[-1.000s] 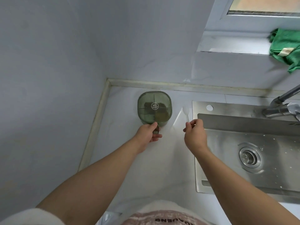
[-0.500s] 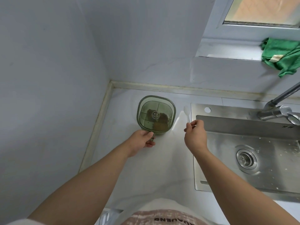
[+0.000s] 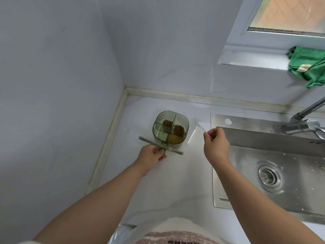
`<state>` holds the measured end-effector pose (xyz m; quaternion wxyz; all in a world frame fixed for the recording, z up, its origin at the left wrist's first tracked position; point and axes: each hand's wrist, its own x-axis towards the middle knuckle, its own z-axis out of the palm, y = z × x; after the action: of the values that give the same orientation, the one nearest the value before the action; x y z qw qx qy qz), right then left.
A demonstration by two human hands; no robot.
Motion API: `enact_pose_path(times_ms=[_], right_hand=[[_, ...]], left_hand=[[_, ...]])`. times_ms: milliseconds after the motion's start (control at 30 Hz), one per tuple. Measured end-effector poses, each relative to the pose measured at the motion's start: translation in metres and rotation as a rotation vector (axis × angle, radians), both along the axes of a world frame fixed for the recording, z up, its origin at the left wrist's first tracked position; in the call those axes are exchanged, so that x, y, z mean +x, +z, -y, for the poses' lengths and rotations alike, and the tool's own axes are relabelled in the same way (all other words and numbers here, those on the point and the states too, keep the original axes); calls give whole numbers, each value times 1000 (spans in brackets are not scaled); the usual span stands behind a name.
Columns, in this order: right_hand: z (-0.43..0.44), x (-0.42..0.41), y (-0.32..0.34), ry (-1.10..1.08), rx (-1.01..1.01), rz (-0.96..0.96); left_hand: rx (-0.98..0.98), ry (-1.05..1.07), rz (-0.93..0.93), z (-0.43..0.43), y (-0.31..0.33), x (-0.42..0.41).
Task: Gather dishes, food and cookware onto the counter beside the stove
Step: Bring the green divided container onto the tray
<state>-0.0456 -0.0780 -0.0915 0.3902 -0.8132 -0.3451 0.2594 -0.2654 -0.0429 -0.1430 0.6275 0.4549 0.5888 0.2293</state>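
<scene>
A green translucent spice box (image 3: pixel 182 123) with divided compartments sits on the white counter (image 3: pixel 158 182) near the back corner. Dark spices and a yellow powder show inside it. Its lid (image 3: pixel 161 145) stands swung up on edge at the box's near side. My left hand (image 3: pixel 152 156) grips the lid's handle. My right hand (image 3: pixel 215 146) pinches a small clear plastic spoon (image 3: pixel 199 126), held just right of the box above the counter.
A steel sink (image 3: pixel 274 166) with a round drain fills the right side. Its faucet (image 3: pixel 306 124) reaches in from the far right. A green cloth (image 3: pixel 309 66) lies on the window sill. Walls close the counter at the left and back.
My left hand has swung the box's lid up and open, baring the compartments. My right hand has lifted the spoon slightly, and the view shifted left.
</scene>
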Motion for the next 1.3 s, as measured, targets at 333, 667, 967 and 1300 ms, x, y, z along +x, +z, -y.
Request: enact_pose_path(times_ms=[333, 667, 967, 1300], right_hand=[[-29, -2, 7, 104, 24, -25], [-72, -6, -4, 417, -184, 218], [-78, -15, -14, 362, -216, 199], [-54, -15, -12, 169, -107, 24]], left_hand=[[-58, 56, -123, -4, 10, -22], [252, -75, -1080, -81, 47, -103], [96, -163, -1170, -78, 19, -104], [198, -344, -1127, -80, -2, -91]])
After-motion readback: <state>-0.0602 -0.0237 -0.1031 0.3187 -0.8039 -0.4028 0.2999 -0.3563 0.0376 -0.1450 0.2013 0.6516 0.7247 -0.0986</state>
